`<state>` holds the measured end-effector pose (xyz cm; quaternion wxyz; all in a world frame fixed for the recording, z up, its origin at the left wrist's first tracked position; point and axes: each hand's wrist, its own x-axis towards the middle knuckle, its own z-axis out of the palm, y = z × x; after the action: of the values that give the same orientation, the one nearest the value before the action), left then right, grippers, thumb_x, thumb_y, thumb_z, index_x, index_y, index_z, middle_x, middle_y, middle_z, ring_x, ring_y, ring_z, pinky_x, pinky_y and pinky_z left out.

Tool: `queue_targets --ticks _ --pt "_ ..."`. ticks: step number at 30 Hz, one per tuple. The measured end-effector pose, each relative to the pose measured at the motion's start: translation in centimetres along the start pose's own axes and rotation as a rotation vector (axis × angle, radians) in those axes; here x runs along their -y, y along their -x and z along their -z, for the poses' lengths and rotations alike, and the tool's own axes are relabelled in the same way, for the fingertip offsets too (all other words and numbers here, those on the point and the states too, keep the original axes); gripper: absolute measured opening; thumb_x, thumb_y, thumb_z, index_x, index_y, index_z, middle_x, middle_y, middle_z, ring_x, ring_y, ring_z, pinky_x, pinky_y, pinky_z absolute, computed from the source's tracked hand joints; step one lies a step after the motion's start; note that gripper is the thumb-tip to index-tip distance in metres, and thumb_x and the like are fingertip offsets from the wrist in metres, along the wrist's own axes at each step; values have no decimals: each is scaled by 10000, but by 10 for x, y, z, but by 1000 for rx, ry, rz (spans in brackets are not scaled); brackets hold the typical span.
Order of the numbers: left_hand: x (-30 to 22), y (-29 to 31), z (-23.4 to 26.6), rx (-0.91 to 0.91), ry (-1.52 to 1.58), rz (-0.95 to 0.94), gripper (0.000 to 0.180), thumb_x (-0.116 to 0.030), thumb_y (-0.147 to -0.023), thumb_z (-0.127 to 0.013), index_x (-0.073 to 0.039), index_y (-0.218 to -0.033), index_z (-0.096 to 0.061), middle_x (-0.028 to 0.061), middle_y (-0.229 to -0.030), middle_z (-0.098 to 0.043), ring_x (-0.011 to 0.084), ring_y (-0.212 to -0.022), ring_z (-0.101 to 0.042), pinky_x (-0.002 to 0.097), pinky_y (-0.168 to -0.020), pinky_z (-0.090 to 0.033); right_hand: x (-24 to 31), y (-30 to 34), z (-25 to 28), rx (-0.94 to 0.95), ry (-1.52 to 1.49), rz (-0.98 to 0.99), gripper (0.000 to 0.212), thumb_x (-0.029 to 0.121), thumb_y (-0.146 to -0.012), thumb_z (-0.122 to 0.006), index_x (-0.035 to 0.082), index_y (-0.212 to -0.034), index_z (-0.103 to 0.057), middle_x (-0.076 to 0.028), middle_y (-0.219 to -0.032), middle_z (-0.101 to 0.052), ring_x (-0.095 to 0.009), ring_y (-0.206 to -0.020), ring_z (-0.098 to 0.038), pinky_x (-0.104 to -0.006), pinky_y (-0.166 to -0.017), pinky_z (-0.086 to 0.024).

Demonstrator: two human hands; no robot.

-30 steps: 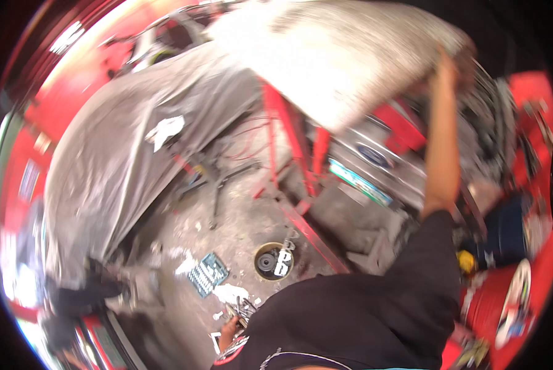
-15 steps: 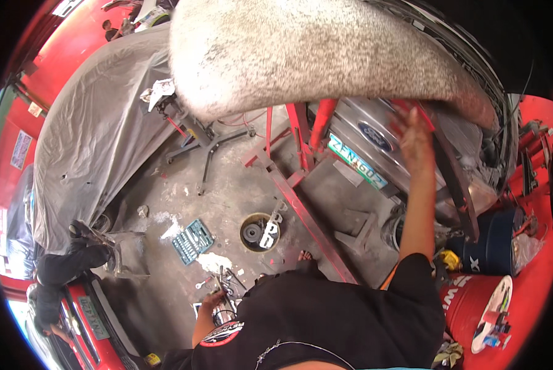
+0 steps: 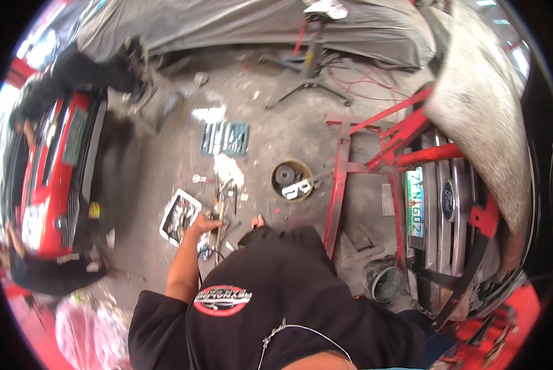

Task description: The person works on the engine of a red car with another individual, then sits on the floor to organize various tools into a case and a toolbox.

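My left hand point(image 3: 206, 224) is closed around a slim metal hand tool point(image 3: 221, 209), whose exact kind I cannot make out. Just left of it lies a white tray point(image 3: 190, 199) with several metal tools in it. Beyond the hand, a crumpled white rag point(image 3: 229, 170) and loose small tools rest on the floor. Farther off is an opened teal socket set case point(image 3: 224, 138) with rows of pieces. A round tub point(image 3: 292, 162) to the right holds metal parts. My right hand is out of view.
At right, a red steel frame point(image 3: 339, 203) stands before a car with a chrome grille point(image 3: 458, 203) and raised hood point(image 3: 483, 92). A bucket point(image 3: 381, 277) sits below it. Two people are beside a red vehicle point(image 3: 79, 142) at left. A wheeled stand point(image 3: 312, 68) is at the back.
The view has swung left, putting the car at the right edge. My right hand, raised by the car's front before, has left the picture. My left hand still grips the tool.
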<state>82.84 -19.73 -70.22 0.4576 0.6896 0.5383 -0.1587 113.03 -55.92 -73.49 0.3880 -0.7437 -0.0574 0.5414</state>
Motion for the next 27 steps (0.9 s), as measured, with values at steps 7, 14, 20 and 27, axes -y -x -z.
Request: queue_targets --ticks 7,14,20,27 --pt "227 77 -78 -159 478 210 667 -539 -670 -845 -59 -1112 -708 109 -1019 -715 199 -923 -653 355 -877 -523 11 -10 25 308 662 104 662 444 -942 -553 67 -1466 -402 -158 -1331 -563 -368 -1058 -597 -477 -933 -463" --pt "201 243 -160 -320 902 818 779 -604 -574 -796 -7 -1070 -719 143 -1082 -700 221 -974 -662 356 -891 -512 158 -29 105 583 702 -193 488 233 -933 -625 90 -1386 -516 -92 -1046 -705 -330 -783 -684 -420 -799 -552" --pt "119 316 -302 -565 1196 898 805 -637 -573 -774 2 -1060 -719 177 -1092 -698 251 -1024 -660 344 -915 -498 156 -90 17 642 968 51 284 191 -866 -646 81 -1123 -693 -121 -907 -726 -320 -758 -696 -430 -706 -554" --pt "57 378 -365 -983 1288 1021 928 -608 -600 -814 62 -1210 -613 176 -1078 -698 240 -983 -661 326 -886 -511 181 -77 -134 1207 1510 364 269 195 -846 -652 84 -1085 -706 -134 -898 -724 -329 -767 -696 -434 -707 -553"
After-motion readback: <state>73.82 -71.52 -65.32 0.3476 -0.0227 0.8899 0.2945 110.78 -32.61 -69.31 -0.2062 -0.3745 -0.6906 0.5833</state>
